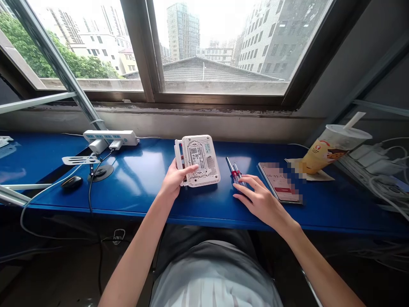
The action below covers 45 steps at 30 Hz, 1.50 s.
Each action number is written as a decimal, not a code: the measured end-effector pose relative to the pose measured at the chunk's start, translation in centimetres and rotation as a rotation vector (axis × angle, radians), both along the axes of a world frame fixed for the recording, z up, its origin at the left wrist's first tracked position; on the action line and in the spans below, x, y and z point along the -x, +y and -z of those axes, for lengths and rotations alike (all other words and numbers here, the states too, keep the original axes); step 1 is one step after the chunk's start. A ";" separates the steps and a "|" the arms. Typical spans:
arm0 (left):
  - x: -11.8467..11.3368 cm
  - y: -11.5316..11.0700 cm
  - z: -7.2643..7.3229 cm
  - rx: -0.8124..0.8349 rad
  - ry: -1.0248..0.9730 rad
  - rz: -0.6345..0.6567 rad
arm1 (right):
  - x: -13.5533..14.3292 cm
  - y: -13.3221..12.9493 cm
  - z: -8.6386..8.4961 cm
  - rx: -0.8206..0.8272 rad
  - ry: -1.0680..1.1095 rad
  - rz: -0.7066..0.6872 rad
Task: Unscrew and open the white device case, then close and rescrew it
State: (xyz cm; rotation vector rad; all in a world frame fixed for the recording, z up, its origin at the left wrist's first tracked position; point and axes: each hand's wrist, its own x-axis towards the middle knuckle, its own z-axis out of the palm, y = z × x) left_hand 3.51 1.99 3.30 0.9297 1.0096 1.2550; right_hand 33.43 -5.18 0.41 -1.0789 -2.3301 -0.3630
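Note:
My left hand (175, 178) grips a white router (200, 161) by its left side, thumb over the face that carries a printed label and small vent holes. Its folded white antennas lie along that left side, and the router is tilted above the blue desk. Two screwdrivers (234, 171) with red and clear handles lie side by side to the right of the router. Over their handle ends is my right hand (255, 195), its fingers spread and touching or just above the handles.
A phone (281, 183) lies right of my right hand. Further right, a drink cup (332, 149) with a straw leans on brown paper beside white adapters and cables. On the left are a power strip (110, 137), a black mouse (72, 183) and cables on the blue desk (140, 196).

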 end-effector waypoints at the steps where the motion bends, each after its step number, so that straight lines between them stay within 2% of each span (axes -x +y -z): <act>1: 0.0 0.0 0.0 -0.002 0.002 0.001 | 0.0 0.0 0.1 0.029 0.012 0.013; 8: 0.0 0.0 0.0 0.001 0.003 0.005 | 0.0 0.2 0.3 0.320 0.066 0.053; 14: -0.1 0.0 0.1 0.007 0.003 -0.009 | 0.0 -0.3 0.6 0.384 0.100 0.055; 22: 0.0 0.0 0.1 0.008 0.003 0.019 | -0.1 -0.5 1.4 0.359 0.054 0.147; 27: 0.0 -0.1 0.1 0.007 0.010 0.025 | 0.1 -0.4 0.8 0.300 -0.025 0.205; 35: -0.1 -0.1 0.1 0.013 0.001 0.027 | 0.5 -0.5 -0.2 0.247 0.034 0.194; 39: -0.2 0.0 0.1 0.015 0.003 0.017 | 2.6 -0.8 -1.1 0.177 0.104 0.109; 43: -0.6 -0.2 -0.1 0.035 -0.013 -0.001 | 6.3 -0.5 -1.4 0.190 0.086 -0.065; 45: -0.7 -0.3 -0.2 0.045 -0.043 0.016 | 8.0 0.1 -1.3 0.187 0.060 -0.088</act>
